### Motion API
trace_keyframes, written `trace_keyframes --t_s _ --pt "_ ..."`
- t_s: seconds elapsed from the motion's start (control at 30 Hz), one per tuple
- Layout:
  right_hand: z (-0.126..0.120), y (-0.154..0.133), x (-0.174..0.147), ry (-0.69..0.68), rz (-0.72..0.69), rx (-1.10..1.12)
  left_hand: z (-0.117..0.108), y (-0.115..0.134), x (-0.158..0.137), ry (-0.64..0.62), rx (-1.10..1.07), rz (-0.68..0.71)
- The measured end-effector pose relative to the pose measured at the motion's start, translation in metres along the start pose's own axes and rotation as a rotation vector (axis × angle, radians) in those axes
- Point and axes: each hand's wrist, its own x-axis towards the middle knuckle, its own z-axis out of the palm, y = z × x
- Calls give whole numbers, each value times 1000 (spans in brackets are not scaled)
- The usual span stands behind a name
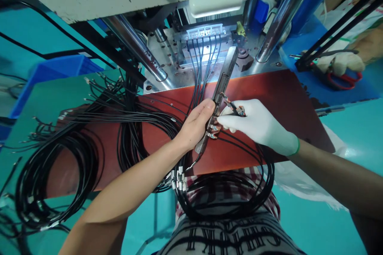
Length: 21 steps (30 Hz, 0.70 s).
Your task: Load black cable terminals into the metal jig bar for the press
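Note:
My bare left hand (199,121) is closed around a long narrow metal bar (225,75), which slants up to the right over the red-brown board. Small cable ends with bared coloured wires (212,132) stick out along the bar's lower part. In a white glove, my right hand (254,121) pinches black cables at the bar's right side, and their stripped wire ends (239,110) show above the fingers. The fingertips partly hide where cable and bar meet. From there the black cables loop down to a coil (266,191) across my lap.
Behind the bar stands a press with a lit metal mould (206,44), several black cables running out of it. Steel columns (139,50) flank it. Cable coils (56,175) lie at left on the red-brown board (263,87). At right, a co-worker's gloved hand (341,63) is near red-handled scissors (344,81).

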Motion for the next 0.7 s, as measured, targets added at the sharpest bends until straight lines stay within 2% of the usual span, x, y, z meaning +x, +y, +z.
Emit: trace_keyframes --t_s 0.1,0.2,0.3,0.37,0.47,0.53,0.63,0.7 --pt "5 2 3 -16 46 42 1 -1 0 58 127 54" --pt "12 3 3 32 121 29 1 0 0 145 350 208" --pt "17 5 0 35 115 46 0 1 1 128 452 270" --pt "16 6 -3 64 98 70 -1 1 2 90 431 249" --pt "12 5 -10 206 81 82 -4 -1 3 45 359 177" --pt "6 4 -12 251 56 61 -6 -3 3 26 310 127" --pt "-2 3 -12 173 50 58 -5 -3 2 -1 227 77" --pt "-7 4 -10 90 113 169 -5 -1 2 -27 161 40"
